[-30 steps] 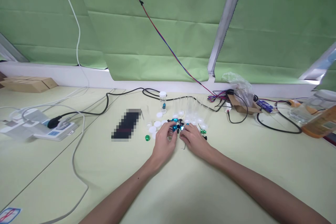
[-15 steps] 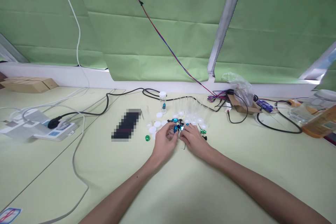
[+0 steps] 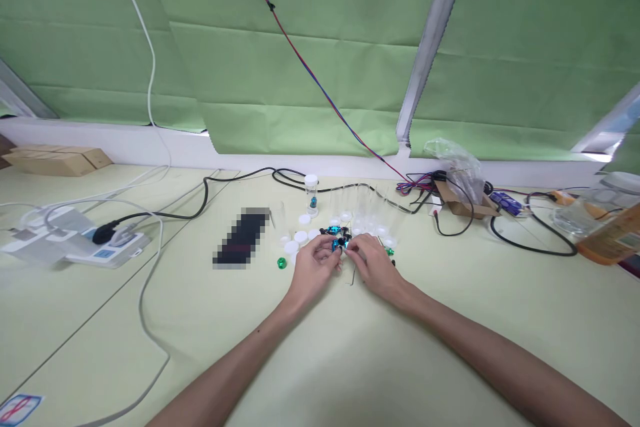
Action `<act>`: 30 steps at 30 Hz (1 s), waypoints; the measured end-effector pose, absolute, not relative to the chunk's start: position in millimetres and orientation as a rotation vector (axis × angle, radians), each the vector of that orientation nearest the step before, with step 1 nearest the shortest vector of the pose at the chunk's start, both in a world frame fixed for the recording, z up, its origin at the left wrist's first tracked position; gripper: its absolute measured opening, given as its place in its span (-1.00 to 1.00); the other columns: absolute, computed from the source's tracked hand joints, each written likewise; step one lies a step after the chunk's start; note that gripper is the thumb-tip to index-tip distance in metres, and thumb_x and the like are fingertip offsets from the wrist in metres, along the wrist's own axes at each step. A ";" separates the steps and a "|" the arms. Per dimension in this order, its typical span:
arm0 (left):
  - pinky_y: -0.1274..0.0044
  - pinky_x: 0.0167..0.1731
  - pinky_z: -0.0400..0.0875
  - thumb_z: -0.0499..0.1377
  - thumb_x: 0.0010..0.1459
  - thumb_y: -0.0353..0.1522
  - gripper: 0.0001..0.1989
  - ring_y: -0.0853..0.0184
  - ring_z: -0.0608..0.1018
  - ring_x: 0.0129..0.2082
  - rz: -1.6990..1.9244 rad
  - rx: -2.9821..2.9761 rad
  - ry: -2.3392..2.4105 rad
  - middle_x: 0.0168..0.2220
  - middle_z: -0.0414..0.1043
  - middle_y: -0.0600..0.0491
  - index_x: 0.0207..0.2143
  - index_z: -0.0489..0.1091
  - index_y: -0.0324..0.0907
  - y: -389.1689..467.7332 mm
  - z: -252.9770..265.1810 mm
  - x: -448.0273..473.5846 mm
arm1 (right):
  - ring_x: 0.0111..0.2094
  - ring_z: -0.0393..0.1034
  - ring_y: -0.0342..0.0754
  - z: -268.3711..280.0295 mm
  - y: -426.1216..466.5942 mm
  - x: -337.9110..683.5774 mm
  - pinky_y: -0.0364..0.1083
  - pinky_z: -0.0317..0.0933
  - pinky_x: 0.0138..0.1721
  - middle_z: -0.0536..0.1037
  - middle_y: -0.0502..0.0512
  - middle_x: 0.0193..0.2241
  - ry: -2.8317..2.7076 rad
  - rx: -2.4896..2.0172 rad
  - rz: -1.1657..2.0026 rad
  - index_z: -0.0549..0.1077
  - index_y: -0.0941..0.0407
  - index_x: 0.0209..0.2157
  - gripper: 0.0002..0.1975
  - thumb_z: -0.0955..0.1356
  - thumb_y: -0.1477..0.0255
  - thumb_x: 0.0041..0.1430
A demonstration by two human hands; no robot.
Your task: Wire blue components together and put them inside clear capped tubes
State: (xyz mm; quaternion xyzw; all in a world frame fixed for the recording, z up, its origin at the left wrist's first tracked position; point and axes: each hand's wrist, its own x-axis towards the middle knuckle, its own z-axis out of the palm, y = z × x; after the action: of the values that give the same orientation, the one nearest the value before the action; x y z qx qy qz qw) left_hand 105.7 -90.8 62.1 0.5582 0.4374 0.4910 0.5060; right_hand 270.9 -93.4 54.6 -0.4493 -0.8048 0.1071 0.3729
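While both hands are meeting over the middle of the pale green desk (image 3: 350, 360), the left hand (image 3: 313, 270) and right hand (image 3: 375, 267) are pinching at the same small pile of blue and black parts (image 3: 339, 238), fingertips nearly touching each other. Left grip is curling around a shiny blue piece at its fingertips; right grip is closing thumb and forefinger on something tiny beside it, too small to tell what, and whether it is actually clamped cannot be told. The pile is sitting on the desk just ahead of the knuckles, between a scatter of white caps (image 3: 301, 237) on the left and a row of clear tubes (image 3: 363, 203) behind. One capped vial (image 3: 311, 194) with a blue part inside is standing upright behind the caps. A loose green part (image 3: 281, 263) is lying just left of the left hand, another green bit (image 3: 389, 251) is peeking out by the right hand. A blurred dark slab (image 3: 242, 247) is lying further left, a power strip (image 3: 103, 248) with black cable (image 3: 200, 200) well apart at the left, cardboard box with plastic bag (image 3: 457, 177) at the back right.
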 end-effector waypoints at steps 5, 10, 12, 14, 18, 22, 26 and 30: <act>0.44 -0.38 0.43 0.28 0.02 -0.26 -0.67 0.34 0.52 -0.56 1.118 1.306 1.015 -0.54 0.42 0.09 -0.18 0.40 -0.24 -95.2 63.4 108.0 | -0.26 0.32 -0.03 59.7 -93.9 270.8 -0.06 0.19 -0.20 0.45 0.06 -0.36 -1.846 -1.144 0.361 0.35 0.09 -0.34 -0.87 0.23 0.46 0.32; 0.43 -0.36 0.41 0.29 0.03 -0.26 -0.67 0.32 0.52 -0.53 1.034 1.260 0.935 -0.56 0.45 0.06 -0.18 0.45 -0.26 -100.3 62.9 111.6 | -0.25 0.34 -0.02 60.5 -94.1 270.5 -0.07 0.21 -0.21 0.45 0.07 -0.35 -1.784 -1.135 0.434 0.35 0.09 -0.35 -0.86 0.24 0.43 0.31; 0.44 -0.36 0.40 0.30 0.02 -0.28 -0.67 0.34 0.50 -0.54 1.013 1.216 0.898 -0.54 0.46 0.05 -0.18 0.46 -0.28 -101.3 63.6 112.7 | -0.25 0.34 -0.03 60.0 -94.1 270.6 -0.08 0.22 -0.22 0.45 0.07 -0.35 -1.784 -1.134 0.461 0.35 0.09 -0.35 -0.87 0.24 0.43 0.30; 0.45 -0.37 0.39 0.32 0.00 -0.30 -0.66 0.35 0.50 -0.54 0.999 1.156 0.886 -0.53 0.46 0.05 -0.18 0.46 -0.29 -102.1 65.0 113.4 | -0.25 0.35 -0.03 59.6 -94.3 270.5 -0.09 0.22 -0.24 0.46 0.07 -0.34 -1.785 -1.134 0.488 0.36 0.09 -0.34 -0.87 0.24 0.43 0.30; 0.43 -0.36 0.41 0.36 -0.04 -0.30 -0.62 0.34 0.51 -0.53 0.987 1.064 0.867 -0.52 0.46 0.03 -0.17 0.48 -0.31 -103.0 67.3 114.0 | -0.26 0.35 -0.03 59.4 -95.0 269.7 -0.10 0.23 -0.27 0.46 0.07 -0.34 -1.782 -1.136 0.512 0.37 0.09 -0.35 -0.86 0.24 0.42 0.30; 0.42 -0.36 0.43 0.38 -0.06 -0.31 -0.60 0.35 0.51 -0.52 0.989 1.012 0.843 -0.51 0.46 0.02 -0.16 0.49 -0.32 -102.6 65.7 114.1 | -0.28 0.34 -0.04 58.7 -95.0 269.5 -0.09 0.23 -0.25 0.45 0.06 -0.36 -1.798 -1.116 0.492 0.37 0.09 -0.36 -0.86 0.24 0.43 0.30; 0.44 -0.34 0.44 0.36 -0.03 -0.32 -0.63 0.36 0.52 -0.48 0.984 0.980 0.812 -0.49 0.47 0.02 -0.16 0.49 -0.30 -101.1 60.3 113.3 | -0.30 0.33 -0.05 57.0 -94.5 270.1 -0.09 0.23 -0.24 0.44 0.06 -0.36 -1.812 -1.093 0.496 0.37 0.09 -0.35 -0.86 0.23 0.43 0.30; 0.45 -0.33 0.45 0.35 0.00 -0.33 -0.65 0.37 0.52 -0.46 0.982 0.980 0.795 -0.45 0.48 0.00 -0.14 0.49 -0.30 -100.3 56.9 112.8 | -0.32 0.33 -0.07 55.5 -94.0 270.6 -0.10 0.22 -0.25 0.44 0.06 -0.35 -1.817 -1.085 0.510 0.37 0.09 -0.34 -0.86 0.24 0.43 0.30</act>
State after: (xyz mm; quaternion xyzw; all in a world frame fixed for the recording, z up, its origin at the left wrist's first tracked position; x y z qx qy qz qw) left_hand 112.8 -100.3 56.9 0.4396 0.3564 0.4404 0.6970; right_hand 270.6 -94.0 55.5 -0.4414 -0.7394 0.2078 0.4640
